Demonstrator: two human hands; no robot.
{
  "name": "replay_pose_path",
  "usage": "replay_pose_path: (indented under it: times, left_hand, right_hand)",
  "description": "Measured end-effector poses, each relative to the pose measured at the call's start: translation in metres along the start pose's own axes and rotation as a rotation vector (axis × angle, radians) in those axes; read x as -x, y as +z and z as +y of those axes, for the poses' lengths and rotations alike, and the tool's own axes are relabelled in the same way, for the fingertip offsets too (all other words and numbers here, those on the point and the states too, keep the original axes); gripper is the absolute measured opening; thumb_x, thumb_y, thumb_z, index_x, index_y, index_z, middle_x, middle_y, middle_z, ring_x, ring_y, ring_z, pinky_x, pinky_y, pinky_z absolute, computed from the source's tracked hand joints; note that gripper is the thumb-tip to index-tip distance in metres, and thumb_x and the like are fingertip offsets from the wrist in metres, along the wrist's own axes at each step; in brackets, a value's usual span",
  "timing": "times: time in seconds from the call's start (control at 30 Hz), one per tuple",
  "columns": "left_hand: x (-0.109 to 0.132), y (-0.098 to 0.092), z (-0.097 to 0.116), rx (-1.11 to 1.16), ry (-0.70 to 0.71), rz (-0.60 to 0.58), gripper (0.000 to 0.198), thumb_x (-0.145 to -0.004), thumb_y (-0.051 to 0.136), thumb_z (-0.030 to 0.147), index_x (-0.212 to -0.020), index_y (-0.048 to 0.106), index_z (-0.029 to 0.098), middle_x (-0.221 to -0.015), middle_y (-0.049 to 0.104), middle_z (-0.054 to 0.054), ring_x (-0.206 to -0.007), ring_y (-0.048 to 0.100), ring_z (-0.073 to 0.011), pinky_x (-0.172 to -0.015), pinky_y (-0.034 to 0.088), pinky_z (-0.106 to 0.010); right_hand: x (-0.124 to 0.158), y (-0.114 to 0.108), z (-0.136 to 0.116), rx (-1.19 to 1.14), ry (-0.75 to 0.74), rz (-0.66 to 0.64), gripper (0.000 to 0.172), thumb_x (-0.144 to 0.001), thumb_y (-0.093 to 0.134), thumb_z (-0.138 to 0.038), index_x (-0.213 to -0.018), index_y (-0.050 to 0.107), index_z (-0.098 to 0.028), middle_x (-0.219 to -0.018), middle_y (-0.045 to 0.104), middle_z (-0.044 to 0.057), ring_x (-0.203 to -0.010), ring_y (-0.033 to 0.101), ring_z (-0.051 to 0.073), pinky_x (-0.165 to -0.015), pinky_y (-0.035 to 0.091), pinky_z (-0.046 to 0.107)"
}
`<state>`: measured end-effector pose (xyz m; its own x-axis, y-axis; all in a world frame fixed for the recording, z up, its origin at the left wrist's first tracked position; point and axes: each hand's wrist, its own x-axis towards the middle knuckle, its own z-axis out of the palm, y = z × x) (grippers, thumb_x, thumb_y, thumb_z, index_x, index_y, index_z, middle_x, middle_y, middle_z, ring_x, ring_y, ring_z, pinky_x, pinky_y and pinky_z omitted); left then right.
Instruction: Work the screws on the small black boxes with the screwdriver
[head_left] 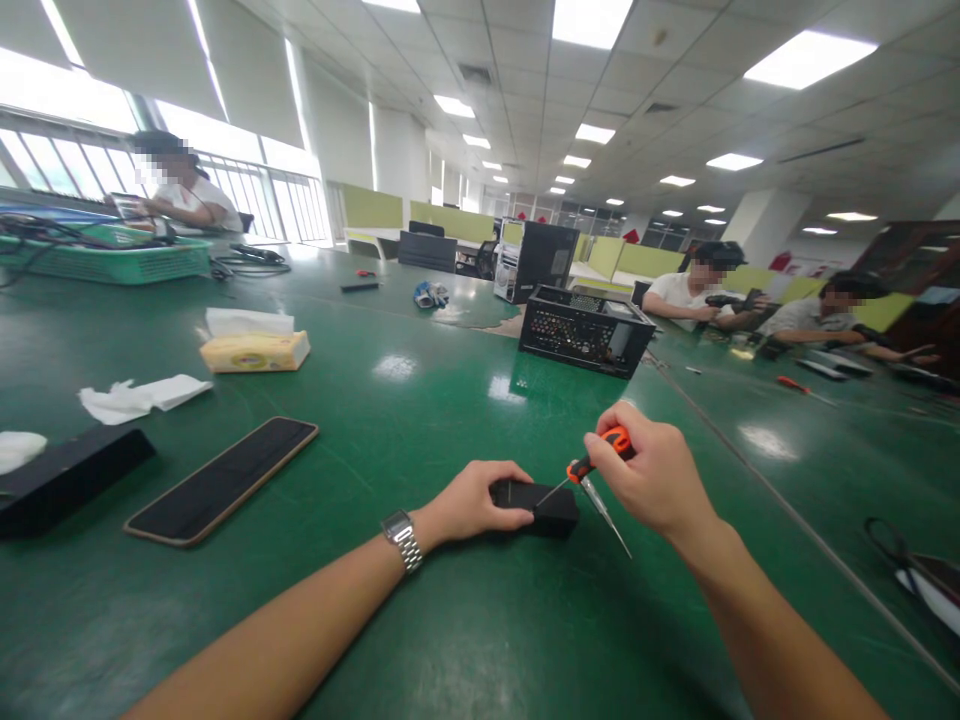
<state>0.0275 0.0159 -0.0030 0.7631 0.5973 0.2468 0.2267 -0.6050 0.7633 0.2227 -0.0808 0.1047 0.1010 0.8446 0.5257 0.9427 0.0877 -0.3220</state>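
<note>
As left hand (474, 500) holds box (559, 512), screwdriver (592, 462) angled

Both arms are stretched forward and bent in toward each other. The left hand (472, 500) is laid palm down with its fingers curled tight. The right hand (654, 478) is held a little higher and is closed in a grip.

Green table (420, 400) lies open around the black box (553, 508); phone (222, 480) leftward, computer case (585, 330) ahead.

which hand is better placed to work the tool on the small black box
Likely right: the right hand grips the orange-handled screwdriver, tip at the small black rectangular box; the left hand pins that box.
</note>
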Motion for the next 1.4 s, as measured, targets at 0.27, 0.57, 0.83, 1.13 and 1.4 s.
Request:
replay_pose_path:
  times: [0.27, 0.57, 0.83, 1.13, 1.4]
  left_hand:
    - [0.0, 0.0, -0.002, 0.009, 0.012, 0.006, 0.038, -0.074, 0.072, 0.039, -0.105, 0.067, 0.018, -0.091, 0.066, -0.001, -0.078, 0.058, -0.0162, -0.069, 0.041, -0.024]
    - [0.0, -0.001, 0.0, -0.011, 0.012, 0.0, 0.039, -0.075, 0.072, 0.04, -0.106, 0.067, 0.018, -0.091, 0.066, -0.002, -0.078, 0.058, -0.0163, -0.07, 0.042, -0.024]
    - [0.001, 0.0, 0.0, -0.013, 0.013, 0.008, 0.038, -0.075, 0.072, 0.039, -0.105, 0.067, 0.017, -0.092, 0.066, -0.002, -0.078, 0.058, -0.0165, -0.07, 0.041, -0.024]
    - [0.0, -0.001, 0.0, 0.001, 0.006, -0.002, 0.039, -0.075, 0.072, 0.04, -0.106, 0.066, 0.018, -0.092, 0.067, -0.002, -0.078, 0.058, -0.0167, -0.069, 0.041, -0.024]
    - [0.001, 0.0, 0.0, -0.004, -0.003, 0.008, 0.039, -0.074, 0.072, 0.04, -0.106, 0.066, 0.018, -0.09, 0.066, -0.002, -0.076, 0.057, -0.0159, -0.066, 0.04, -0.023]
  right_hand:
    - [0.003, -0.011, -0.01, -0.005, -0.07, -0.144, 0.018, -0.088, 0.048, -0.038, -0.091, 0.054, -0.021, -0.066, 0.061, -0.001, -0.056, 0.054, 0.015, -0.055, 0.033, 0.024]
    - [0.005, -0.023, -0.014, 0.054, -0.022, -0.23, 0.019, -0.086, 0.045, -0.035, -0.09, 0.061, -0.025, -0.069, 0.064, -0.001, -0.061, 0.057, 0.017, -0.056, 0.032, 0.026]
    - [0.003, -0.024, -0.012, 0.141, 0.027, -0.235, 0.02, -0.084, 0.046, -0.038, -0.084, 0.062, -0.026, -0.065, 0.064, -0.001, -0.059, 0.055, 0.018, -0.054, 0.029, 0.025]
    - [0.005, -0.026, -0.011, 0.058, -0.007, -0.264, 0.021, -0.087, 0.047, -0.041, -0.094, 0.057, -0.025, -0.063, 0.062, -0.002, -0.054, 0.055, 0.016, -0.051, 0.03, 0.024]
    - [0.002, -0.021, -0.007, 0.216, 0.034, -0.161, 0.036, -0.088, 0.043, -0.055, -0.086, 0.059, -0.023, -0.06, 0.063, 0.001, -0.053, 0.057, 0.018, -0.051, 0.027, 0.026]
